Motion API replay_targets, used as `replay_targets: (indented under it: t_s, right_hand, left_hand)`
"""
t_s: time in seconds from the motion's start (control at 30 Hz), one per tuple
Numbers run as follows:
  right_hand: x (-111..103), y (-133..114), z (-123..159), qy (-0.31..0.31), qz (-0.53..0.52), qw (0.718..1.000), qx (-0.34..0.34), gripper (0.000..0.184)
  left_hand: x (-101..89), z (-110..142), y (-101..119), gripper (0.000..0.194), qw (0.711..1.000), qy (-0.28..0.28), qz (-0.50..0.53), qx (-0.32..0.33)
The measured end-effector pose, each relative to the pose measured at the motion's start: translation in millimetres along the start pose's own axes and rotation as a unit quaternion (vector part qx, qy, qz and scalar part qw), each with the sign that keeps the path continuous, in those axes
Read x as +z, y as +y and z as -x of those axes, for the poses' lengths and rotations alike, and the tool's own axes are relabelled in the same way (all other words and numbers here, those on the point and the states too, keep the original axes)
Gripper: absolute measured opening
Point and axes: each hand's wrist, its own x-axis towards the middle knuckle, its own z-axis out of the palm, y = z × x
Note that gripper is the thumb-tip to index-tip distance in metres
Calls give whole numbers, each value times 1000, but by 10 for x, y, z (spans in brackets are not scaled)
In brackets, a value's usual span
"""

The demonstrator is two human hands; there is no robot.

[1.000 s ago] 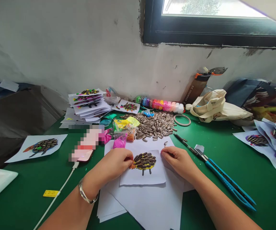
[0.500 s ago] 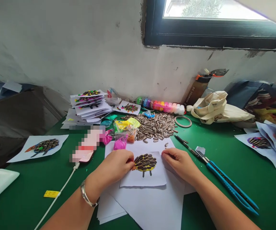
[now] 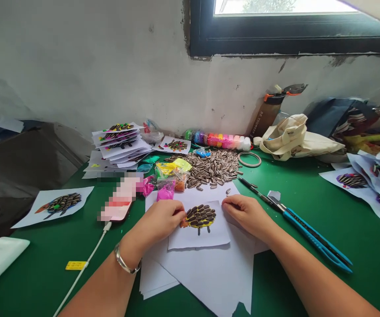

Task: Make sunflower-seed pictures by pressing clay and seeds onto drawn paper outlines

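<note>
A small white paper sheet (image 3: pixel 196 241) bears an animal picture with a body of sunflower seeds (image 3: pixel 201 215) on yellow clay, two dark legs and an orange clay head (image 3: pixel 185 222). My left hand (image 3: pixel 163 216) is closed at the sheet's left side, thumb and forefinger on the orange head, which they partly cover. Beside the upper right corner, my right hand (image 3: pixel 247 215) has its fingers curled in a pinch; whatever they hold, if anything, is hidden. A single seed (image 3: pixel 228 191) lies just above it. Larger white sheets (image 3: pixel 210 273) lie underneath.
Behind are a seed heap (image 3: pixel 214 169), bagged clay (image 3: pixel 166 190) and a tape ring (image 3: pixel 249 159). Blue tweezers (image 3: pixel 315 240) and a pen (image 3: pixel 254 189) lie right. A phone (image 3: pixel 120 198) with a cable, a finished picture (image 3: pixel 58 206) and stacked pictures (image 3: pixel 124 147) are left.
The whole view has shifted slightly. Both hands keep nearly the same places at the sheet, left fingers still at the orange head. No object has clearly been picked up or let go.
</note>
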Motion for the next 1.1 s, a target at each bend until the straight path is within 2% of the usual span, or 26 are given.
replay_targets:
  t_s: [0.1,0.23,0.37,0.77,0.87,0.97,1.03,1.1]
  right_hand:
    - [3,2,5,2,4,1000,-2,25]
    - [11,-4,1,3,10,1000,-1,24]
    - [15,-7,-8,6,22,1000,-9,24]
    - [35,34,11,-3,21,1000,-14,25]
    - [34,35,7,-4,24,1000,-12,25]
    - [26,12,8,-6,20,1000,-10,25]
    - [19,-6,13,-7,17,1000,-8,24]
    - [14,-16,19,-6,15,1000,-7,24]
  left_hand:
    - [-22,-12,-76,25,1000,-3,12,-2]
    - [-28,-9,-160,20,999,-34,25,8]
    - [-29,8,-159,18,998,-46,28,27]
    - [18,53,-78,20,1000,-3,11,11]
    - [16,48,-64,22,999,5,13,29]
    - [-29,46,-66,26,996,60,8,58]
    - [-78,51,-99,25,987,152,14,60]
    - [-127,51,-163,24,964,261,36,35]
